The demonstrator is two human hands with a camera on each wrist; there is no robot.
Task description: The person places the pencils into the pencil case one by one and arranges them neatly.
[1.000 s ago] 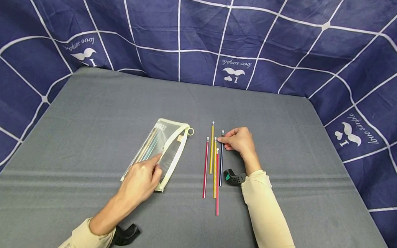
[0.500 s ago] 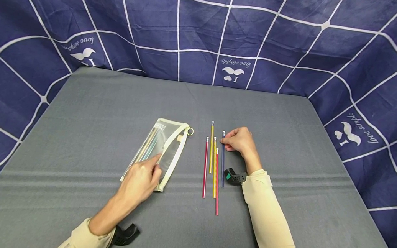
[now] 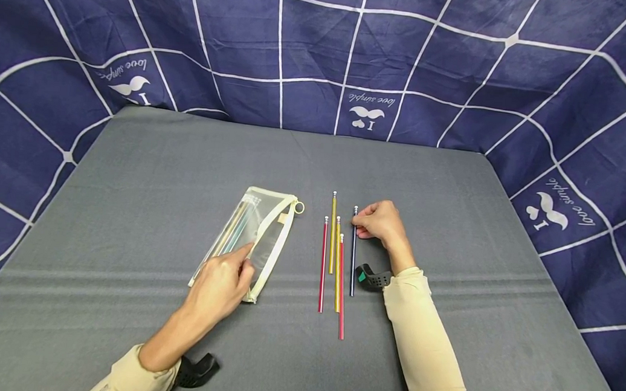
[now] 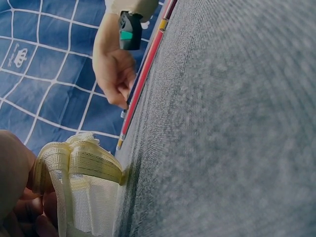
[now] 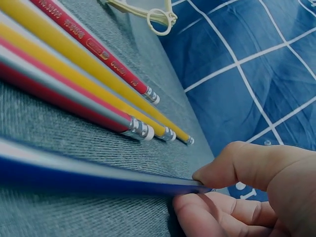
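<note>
In the head view, my right hand (image 3: 380,221) pinches a dark blue pencil (image 3: 353,259) near its eraser end. Thumb and fingertips close on that pencil in the right wrist view. My left hand (image 3: 224,276) is on a see-through mesh pencil pouch (image 3: 272,232) with cream trim, its index finger along the slanting zipper edge. In the left wrist view the pouch's cream edge (image 4: 94,165) stands up beside my fingers, which grip it. Several pencils show through the mesh. Between the hands lie two yellow pencils (image 3: 333,233) and two red pencils (image 3: 323,263).
A grey cloth-covered table (image 3: 185,150) carries everything. Blue curtain cloth (image 3: 323,51) with white lines hangs around its back and sides. The pouch's ring pull (image 3: 299,207) points toward the loose pencils. Black camera mounts (image 3: 371,278) sit at both wrists.
My right hand has shifted slightly right, drawing the blue pencil away from the red and yellow ones. The left hand and the pouch stay in place.
</note>
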